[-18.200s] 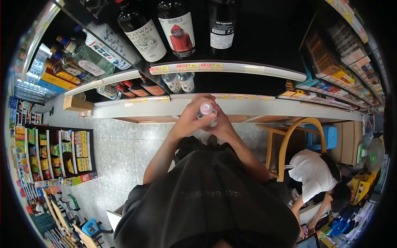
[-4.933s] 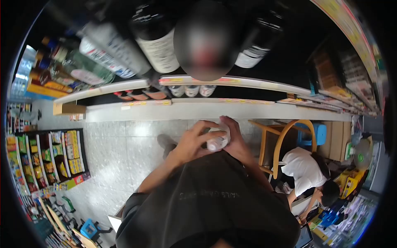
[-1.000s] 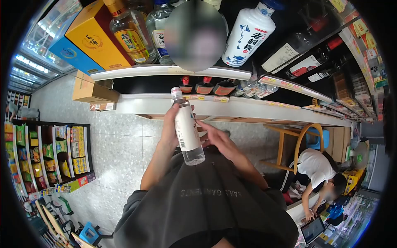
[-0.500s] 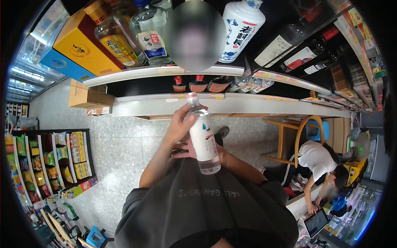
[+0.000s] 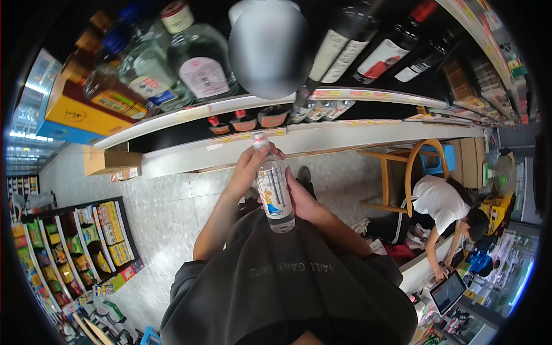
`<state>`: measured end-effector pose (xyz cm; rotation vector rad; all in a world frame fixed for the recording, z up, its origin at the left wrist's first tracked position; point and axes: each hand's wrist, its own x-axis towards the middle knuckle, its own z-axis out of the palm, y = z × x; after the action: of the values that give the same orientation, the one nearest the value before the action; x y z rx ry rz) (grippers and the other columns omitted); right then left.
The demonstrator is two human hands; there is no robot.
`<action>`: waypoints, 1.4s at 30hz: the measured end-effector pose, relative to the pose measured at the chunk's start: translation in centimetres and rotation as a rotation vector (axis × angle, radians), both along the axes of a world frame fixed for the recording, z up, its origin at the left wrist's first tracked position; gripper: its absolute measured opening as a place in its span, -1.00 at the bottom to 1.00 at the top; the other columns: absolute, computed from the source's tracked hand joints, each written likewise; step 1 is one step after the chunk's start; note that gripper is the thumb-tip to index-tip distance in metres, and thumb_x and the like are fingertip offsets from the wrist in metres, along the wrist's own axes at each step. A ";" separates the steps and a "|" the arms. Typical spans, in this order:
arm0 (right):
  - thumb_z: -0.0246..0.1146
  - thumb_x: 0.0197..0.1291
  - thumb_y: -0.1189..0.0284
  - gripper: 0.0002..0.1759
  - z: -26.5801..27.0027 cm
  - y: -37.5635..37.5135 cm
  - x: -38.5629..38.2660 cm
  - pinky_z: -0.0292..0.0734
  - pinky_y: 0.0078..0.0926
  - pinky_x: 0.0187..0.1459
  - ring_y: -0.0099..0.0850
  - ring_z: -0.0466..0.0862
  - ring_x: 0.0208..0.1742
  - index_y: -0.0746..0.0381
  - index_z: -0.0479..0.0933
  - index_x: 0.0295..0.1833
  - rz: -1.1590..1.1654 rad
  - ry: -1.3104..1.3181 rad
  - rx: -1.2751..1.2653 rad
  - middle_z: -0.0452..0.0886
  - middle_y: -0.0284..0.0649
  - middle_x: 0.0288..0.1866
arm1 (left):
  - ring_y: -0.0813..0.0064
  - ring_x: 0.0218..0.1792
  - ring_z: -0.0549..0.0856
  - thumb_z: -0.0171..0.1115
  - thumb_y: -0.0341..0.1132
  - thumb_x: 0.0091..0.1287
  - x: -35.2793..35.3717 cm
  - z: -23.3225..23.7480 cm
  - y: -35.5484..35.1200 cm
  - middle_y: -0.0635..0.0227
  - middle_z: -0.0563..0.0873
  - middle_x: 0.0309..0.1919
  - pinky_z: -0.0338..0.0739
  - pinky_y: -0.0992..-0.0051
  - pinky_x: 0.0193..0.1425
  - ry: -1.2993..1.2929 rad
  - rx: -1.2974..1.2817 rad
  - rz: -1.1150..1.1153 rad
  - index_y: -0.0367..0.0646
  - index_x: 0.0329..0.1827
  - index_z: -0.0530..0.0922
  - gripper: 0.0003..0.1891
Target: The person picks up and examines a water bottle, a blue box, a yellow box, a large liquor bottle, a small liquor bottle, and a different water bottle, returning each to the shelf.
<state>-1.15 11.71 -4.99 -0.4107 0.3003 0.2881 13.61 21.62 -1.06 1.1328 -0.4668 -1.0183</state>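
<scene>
The bottle has turned its drawing to me, between far shelf and shirt. My left grip clasps its upper part; whether my right grip, beside it, holds too, I can't tell. I judge this inspection; further turning calls for steadiness.

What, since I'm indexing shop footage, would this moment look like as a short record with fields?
Left hand: around the clear bottle, just below its cap
Right hand: beside the bottle; grip unclear
Bottle pose: tilted, cap end toward the shelf
Label: coloured illustration
On shelf: several bottles
Left side: colourful packets
Right side: wooden chair, person in a white top, hands near a screen
</scene>
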 end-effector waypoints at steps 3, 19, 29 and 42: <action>-0.09 0.40 -0.15 -0.26 1.2 -3.1 -2.1 0.41 -0.33 0.27 -0.30 0.53 0.23 0.26 0.27 0.37 -0.156 -0.023 -0.339 0.49 -0.10 0.23 | 0.45 0.00 0.60 0.02 -0.04 0.48 -1.7 0.8 -3.1 0.23 0.67 -0.08 0.47 0.40 0.11 -0.108 -0.094 -0.035 -0.26 -0.03 0.50 -0.61; 0.45 -0.19 0.54 -0.31 -1.3 -25.9 -7.8 0.42 -0.23 0.20 -0.06 0.47 0.20 0.24 0.44 0.19 -0.628 -0.124 -1.769 0.51 -0.09 0.10 | 0.03 0.29 0.38 0.36 -0.42 0.20 -13.5 2.5 -21.8 0.16 0.41 0.25 0.32 0.20 0.34 -0.992 0.094 0.021 -0.14 0.28 0.39 -0.45; 0.52 -0.21 0.50 -0.24 -5.2 -33.9 -2.0 0.31 -0.21 0.33 -0.05 0.36 0.30 0.31 0.41 0.21 -0.524 -0.061 -1.634 0.44 -0.01 0.18 | 0.27 0.11 0.58 0.24 -0.36 0.35 -19.2 -4.8 -14.2 0.19 0.49 0.13 0.59 0.41 0.04 -0.613 0.474 0.045 -0.13 0.18 0.48 -0.65; 0.51 -0.08 0.44 -0.28 -8.9 -34.0 1.2 0.43 -0.31 0.25 -0.12 0.48 0.21 0.42 0.39 0.21 -0.353 -0.029 -1.653 0.38 0.06 0.22 | 0.33 0.04 0.66 0.15 -0.29 0.42 -21.9 -4.8 -12.9 0.20 0.58 0.02 0.57 0.37 0.12 -0.354 0.599 0.152 -0.17 0.17 0.49 -0.69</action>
<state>0.05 -22.32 -13.88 -1.9577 0.5331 -0.4001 -8.31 8.74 -5.85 1.8742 -0.3513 -0.8448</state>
